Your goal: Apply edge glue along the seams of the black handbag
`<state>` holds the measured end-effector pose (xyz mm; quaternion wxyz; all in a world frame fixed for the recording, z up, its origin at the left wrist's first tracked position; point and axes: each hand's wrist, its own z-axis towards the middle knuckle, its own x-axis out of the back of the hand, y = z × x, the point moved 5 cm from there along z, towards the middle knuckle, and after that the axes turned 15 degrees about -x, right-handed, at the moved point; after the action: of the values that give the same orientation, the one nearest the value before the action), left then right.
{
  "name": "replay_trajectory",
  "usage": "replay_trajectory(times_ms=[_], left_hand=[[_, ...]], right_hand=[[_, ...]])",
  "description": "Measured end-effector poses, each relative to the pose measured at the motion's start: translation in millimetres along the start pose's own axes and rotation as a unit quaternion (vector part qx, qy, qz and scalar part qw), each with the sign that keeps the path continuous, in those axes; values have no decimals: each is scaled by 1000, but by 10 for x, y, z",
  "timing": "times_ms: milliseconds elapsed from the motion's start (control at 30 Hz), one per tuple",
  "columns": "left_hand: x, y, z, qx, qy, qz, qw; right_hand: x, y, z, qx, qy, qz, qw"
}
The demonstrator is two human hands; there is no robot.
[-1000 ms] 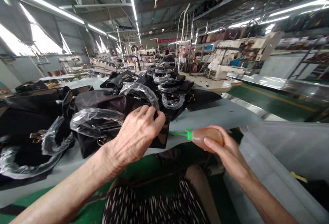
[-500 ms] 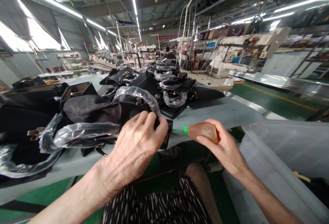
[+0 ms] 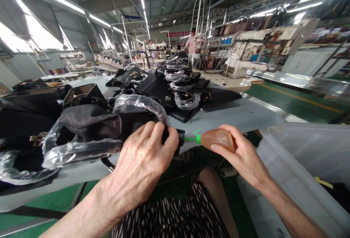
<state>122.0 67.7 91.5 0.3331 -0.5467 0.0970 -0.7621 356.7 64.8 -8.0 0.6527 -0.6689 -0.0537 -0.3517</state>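
Note:
My left hand pinches the near edge of a black handbag lying at the front of the grey table. Its handles are wrapped in clear plastic. My right hand holds a small amber squeeze bottle with a green nozzle. The nozzle tip points left and touches the bag's edge beside my left fingers.
Several more black bags with plastic-wrapped handles are piled across the table. A clear plastic bin stands at my right. Sewing machines and shelves fill the back, where a person stands. The floor is green.
The bag has slid toward me and my left hand stays on its edge. The bottle's nozzle has moved left from open air to the bag's edge.

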Motion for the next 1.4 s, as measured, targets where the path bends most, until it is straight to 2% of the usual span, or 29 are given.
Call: replay_trajectory(times_ms=[333,633,933,1233,1400], left_hand=[[20,112,-120,3,37,13,999],[43,148,-162,12,49,7,999],[36,185,-229,17,50,3,999],[18,195,-303,18,31,9,999],[10,198,-297,23,26,9,999]], right_hand=[[-9,43,-48,-12,-22,20,999],[3,118,-137,-36,-39,29,998],[-34,171,-165,-46,-36,36,998],[-49,166,-64,-15,11,62,998],[-66,185,-86,-33,-15,65,997]])
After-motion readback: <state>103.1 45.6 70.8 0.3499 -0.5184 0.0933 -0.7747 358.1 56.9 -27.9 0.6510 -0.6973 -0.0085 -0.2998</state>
